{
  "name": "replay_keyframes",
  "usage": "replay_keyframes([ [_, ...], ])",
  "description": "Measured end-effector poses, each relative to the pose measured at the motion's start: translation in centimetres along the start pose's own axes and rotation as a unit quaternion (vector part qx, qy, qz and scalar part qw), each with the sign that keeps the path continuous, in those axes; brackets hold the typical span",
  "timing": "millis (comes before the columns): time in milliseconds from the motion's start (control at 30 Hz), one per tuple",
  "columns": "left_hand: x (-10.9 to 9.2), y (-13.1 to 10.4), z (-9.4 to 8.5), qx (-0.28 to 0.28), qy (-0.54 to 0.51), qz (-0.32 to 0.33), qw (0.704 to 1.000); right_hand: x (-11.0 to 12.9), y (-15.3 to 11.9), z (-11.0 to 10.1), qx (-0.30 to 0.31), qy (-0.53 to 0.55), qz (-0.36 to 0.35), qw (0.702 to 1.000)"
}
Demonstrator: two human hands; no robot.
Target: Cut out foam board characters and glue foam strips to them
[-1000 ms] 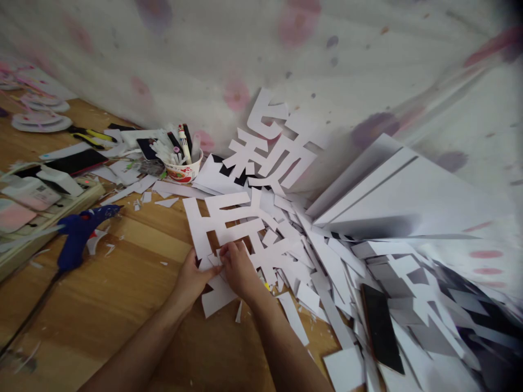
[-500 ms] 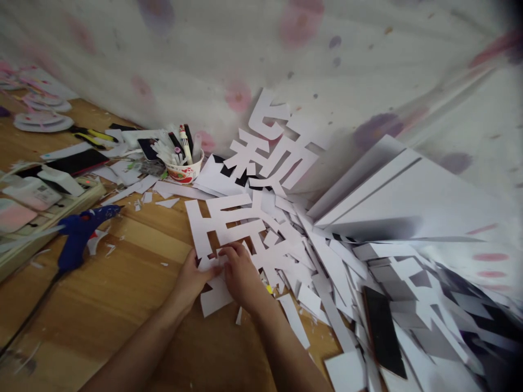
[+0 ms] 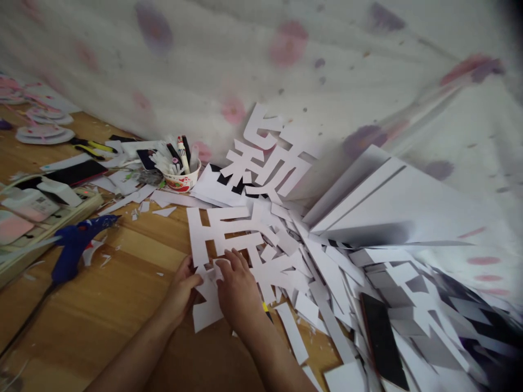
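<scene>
In the head view, a white character-shaped paper cutout [image 3: 199, 242] lies on the wooden table [image 3: 134, 288], well in from its back edge. The right hand [image 3: 237, 291] bends its fingers over the cutout's lower part and the left hand [image 3: 182, 289] meets its lower-left edge; whether either pinches it I cannot tell. Toward the table's back edge, a printed paper cup [image 3: 182, 182] holds a multicolour pen [image 3: 182, 151], dark pens and white sticks [image 3: 160, 161].

No text can be read, including on the printed cup [image 3: 182, 183].
</scene>
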State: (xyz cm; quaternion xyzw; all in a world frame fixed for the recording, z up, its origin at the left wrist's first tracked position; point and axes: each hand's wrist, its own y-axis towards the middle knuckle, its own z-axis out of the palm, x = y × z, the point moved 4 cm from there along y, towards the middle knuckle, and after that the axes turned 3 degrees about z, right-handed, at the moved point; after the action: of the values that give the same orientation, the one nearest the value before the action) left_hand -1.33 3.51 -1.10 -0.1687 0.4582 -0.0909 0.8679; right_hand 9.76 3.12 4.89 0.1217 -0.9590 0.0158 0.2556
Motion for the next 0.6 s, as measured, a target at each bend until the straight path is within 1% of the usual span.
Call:
replay_keyframes([
  [100, 0.1, 0.2, -0.2, -0.003, 0.007, 0.025, 1.000, 0.3, 0.2, -0.1, -0.005, 0.058, -0.034, 0.998],
  [167, 0.0, 0.2, -0.2, -0.009, 0.018, 0.027, 0.999, 0.3, 0.3, -0.1, -0.017, 0.095, -0.041, 0.994],
  [233, -0.1, 0.2, -0.1, -0.014, 0.031, 0.017, 0.999, -0.1, 0.2, -0.4, -0.049, 0.132, -0.011, 0.990],
  [333, -0.3, 0.1, -0.2, -0.016, 0.045, 0.007, 0.999, -1.6, -0.3, -1.9, -0.096, 0.208, 0.077, 0.970],
  [400, -0.4, 0.1, -0.3, -0.015, 0.047, 0.008, 0.999, -3.0, -1.0, -3.8, -0.097, 0.242, 0.113, 0.959],
  [433, -0.4, 0.1, -0.4, -0.013, 0.048, 0.009, 0.999, -3.7, -1.5, -4.9, -0.081, 0.245, 0.117, 0.959],
  [467, -0.5, 0.0, -0.5, -0.010, 0.050, 0.013, 0.999, -4.4, -2.1, -6.0, -0.049, 0.237, 0.117, 0.963],
  [500, -0.6, 0.0, -0.5, -0.006, 0.055, 0.019, 0.998, -5.1, -2.8, -6.7, 0.019, 0.226, 0.113, 0.967],
  [533, -0.8, -0.1, -0.5, -0.001, 0.064, 0.023, 0.998, -5.7, -3.5, -7.0, 0.129, 0.225, 0.097, 0.961],
  [567, -0.9, -0.2, -0.4, 0.005, 0.077, 0.027, 0.997, -6.2, -4.5, -7.0, 0.247, 0.230, 0.085, 0.937],
  [600, -1.0, -0.3, -0.4, 0.010, 0.091, 0.028, 0.995, -6.8, -5.4, -6.9, 0.326, 0.230, 0.089, 0.913],
])
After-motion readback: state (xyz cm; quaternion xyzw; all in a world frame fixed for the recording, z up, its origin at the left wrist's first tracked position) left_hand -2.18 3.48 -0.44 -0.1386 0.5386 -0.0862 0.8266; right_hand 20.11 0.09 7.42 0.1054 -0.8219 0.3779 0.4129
